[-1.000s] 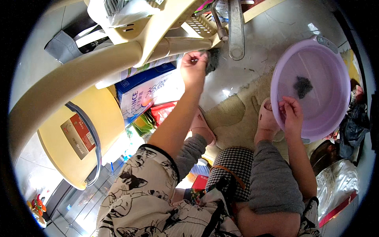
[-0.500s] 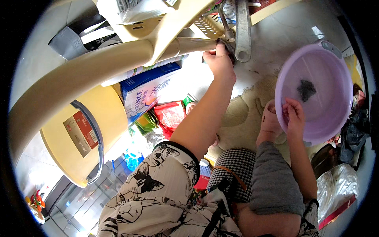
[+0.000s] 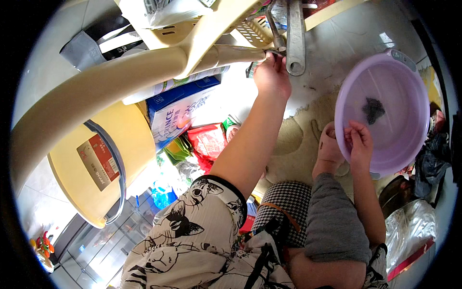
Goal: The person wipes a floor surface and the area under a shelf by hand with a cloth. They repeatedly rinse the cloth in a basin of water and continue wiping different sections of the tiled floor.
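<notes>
My left hand [image 3: 272, 77] reaches forward to the tip of a beige tube [image 3: 236, 54], part of a curved frame. Its fingers are closed around the tube's end. A dark edge shows beside the hand; I cannot tell what it is. On the right, my right hand [image 3: 359, 143] hangs over the near-left rim of a lilac basin [image 3: 409, 144], fingers curled together. Whether anything is between those fingers is hidden. Inside the basin is a small dark grey crumpled clump [image 3: 373, 111].
A flat metal bar [image 3: 295, 38] with a hole lies just beyond my left hand. To the left are a pale yellow bucket [image 3: 130, 130] with a grey handle and a blue-and-white box [image 3: 180, 103]. Red packets [image 3: 207, 142] lie near my left forearm. Black plastic [image 3: 428, 159] sits beside the basin.
My left hand has turned over at the tube's end, its thumb less visible. Dark material beside its fingers is now mostly covered. My right hand and the basin have stayed put.
</notes>
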Available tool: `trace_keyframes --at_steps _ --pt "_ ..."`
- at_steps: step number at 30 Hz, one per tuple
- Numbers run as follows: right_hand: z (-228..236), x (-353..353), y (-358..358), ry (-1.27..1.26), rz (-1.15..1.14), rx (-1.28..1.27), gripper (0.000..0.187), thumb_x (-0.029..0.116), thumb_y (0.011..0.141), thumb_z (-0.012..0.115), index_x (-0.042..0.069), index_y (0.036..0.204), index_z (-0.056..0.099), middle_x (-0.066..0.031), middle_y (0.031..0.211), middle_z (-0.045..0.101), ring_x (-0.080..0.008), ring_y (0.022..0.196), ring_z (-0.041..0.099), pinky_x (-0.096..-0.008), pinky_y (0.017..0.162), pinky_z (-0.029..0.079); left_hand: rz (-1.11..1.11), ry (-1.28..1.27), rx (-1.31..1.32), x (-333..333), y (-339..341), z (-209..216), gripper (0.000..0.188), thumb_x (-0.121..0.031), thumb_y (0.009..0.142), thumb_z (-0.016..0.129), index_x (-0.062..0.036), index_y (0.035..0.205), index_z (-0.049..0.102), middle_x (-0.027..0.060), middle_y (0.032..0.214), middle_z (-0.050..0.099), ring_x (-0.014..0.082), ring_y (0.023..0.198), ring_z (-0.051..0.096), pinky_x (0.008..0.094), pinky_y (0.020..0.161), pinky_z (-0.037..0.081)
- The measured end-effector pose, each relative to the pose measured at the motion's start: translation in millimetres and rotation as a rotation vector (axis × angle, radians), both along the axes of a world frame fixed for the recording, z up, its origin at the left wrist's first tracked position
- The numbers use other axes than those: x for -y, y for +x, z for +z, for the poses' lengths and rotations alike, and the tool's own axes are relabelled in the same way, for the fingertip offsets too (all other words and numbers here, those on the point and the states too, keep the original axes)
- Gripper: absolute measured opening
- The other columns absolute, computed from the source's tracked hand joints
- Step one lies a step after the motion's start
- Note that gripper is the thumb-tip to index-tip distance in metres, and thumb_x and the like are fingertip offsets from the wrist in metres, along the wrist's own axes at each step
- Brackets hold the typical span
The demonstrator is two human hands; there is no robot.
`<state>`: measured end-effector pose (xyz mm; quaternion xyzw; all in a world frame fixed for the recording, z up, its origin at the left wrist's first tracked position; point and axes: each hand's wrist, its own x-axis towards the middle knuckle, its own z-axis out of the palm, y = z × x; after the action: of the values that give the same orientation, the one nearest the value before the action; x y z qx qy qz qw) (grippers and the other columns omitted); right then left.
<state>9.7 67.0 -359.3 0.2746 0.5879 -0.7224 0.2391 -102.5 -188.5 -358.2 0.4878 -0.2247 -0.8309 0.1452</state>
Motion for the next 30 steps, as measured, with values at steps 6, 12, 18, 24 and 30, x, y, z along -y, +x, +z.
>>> trace_keyframes --at_steps 6,12,18,24,30 --pt "2.6 -6.9 -2.2 -0.032 -0.001 -0.020 0.017 0.005 0.091 0.045 0.001 0.105 0.054 -0.0013 0.084 0.056 -0.0074 0.073 0.049 -0.0201 0.068 0.041 -0.114 -0.015 0.041 8.3 13.6 6.2 0.005 -0.006 0.088 0.050 -0.0083 0.088 0.045 0.0068 0.080 0.054 0.0173 0.070 0.054 0.0320 0.063 0.048" --pt "0.5 -2.7 -0.1 -0.061 -0.004 -0.043 0.017 0.006 0.091 0.045 0.000 0.105 0.054 -0.0011 0.084 0.056 -0.0074 0.074 0.049 -0.0199 0.068 0.041 -0.229 -0.106 0.172 19.8 16.1 20.8 0.013 -0.001 0.085 0.048 -0.0107 0.090 0.041 0.0070 0.078 0.052 0.0184 0.065 0.053 0.0315 0.058 0.048" --pt "2.8 -12.7 -5.2 -0.028 0.003 -0.028 0.017 0.004 0.090 0.044 0.000 0.104 0.054 -0.0011 0.083 0.056 -0.0078 0.073 0.048 -0.0200 0.068 0.040 0.075 -0.515 0.216 25.7 15.2 22.5 0.008 0.001 0.083 0.048 -0.0071 0.085 0.048 0.0069 0.081 0.054 0.0181 0.071 0.053 0.0330 0.063 0.048" --pt "2.4 -5.4 -3.1 0.003 0.034 -0.027 0.016 0.003 0.090 0.044 0.000 0.103 0.054 -0.0013 0.081 0.055 -0.0076 0.071 0.048 -0.0202 0.066 0.040 -0.353 -0.787 -0.048 88.2 14.1 54.5 0.010 -0.006 0.084 0.052 -0.0066 0.094 0.054 0.0072 0.088 0.059 0.0194 0.081 0.057 0.0346 0.075 0.049" --pt "-1.7 -1.0 -2.1 0.004 0.050 -0.045 0.017 0.004 0.090 0.045 0.001 0.103 0.054 -0.0006 0.081 0.057 -0.0068 0.070 0.048 -0.0195 0.065 0.041 -0.413 -0.640 0.043 58.7 16.9 27.0 0.016 -0.014 0.088 0.052 -0.0104 0.104 0.051 0.0078 0.104 0.055 0.0209 0.097 0.053 0.0402 0.082 0.044"
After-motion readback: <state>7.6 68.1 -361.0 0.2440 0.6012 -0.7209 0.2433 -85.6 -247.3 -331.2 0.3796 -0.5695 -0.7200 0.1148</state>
